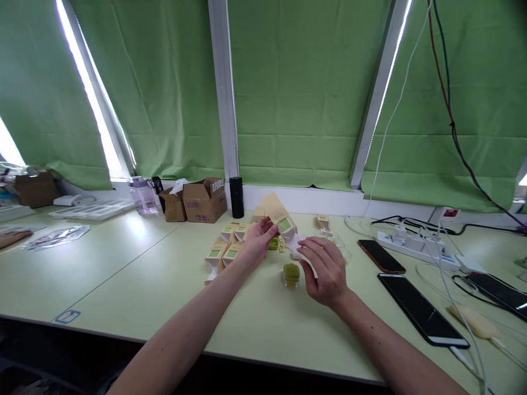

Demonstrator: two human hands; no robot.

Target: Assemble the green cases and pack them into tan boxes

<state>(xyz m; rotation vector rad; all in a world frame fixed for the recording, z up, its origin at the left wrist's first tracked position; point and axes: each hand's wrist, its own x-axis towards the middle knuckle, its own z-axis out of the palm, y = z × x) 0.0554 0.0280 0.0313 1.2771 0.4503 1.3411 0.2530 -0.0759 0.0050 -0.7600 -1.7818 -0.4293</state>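
Note:
My left hand (261, 240) is closed on a small tan cardboard box (284, 224) with a green window, held tilted above the table. From its lower right end sticks out a white flap (293, 242). My right hand (325, 270) is curled, with its fingertips and thumb at that flap. Just below, on the table, stands a small clear jar (291, 275) with a green top. Behind my left hand sits another green item (273, 243), partly hidden. Several similar boxes (215, 252) are grouped left of my left wrist.
Another small box (324, 223) lies behind my right hand, near clear round plastic pieces (347, 256). Two phones (422, 307) and a power strip (415, 249) with cables are on the right. Brown cartons (205, 202), a black cylinder (236, 197) and a bottle (143, 196) stand at the back.

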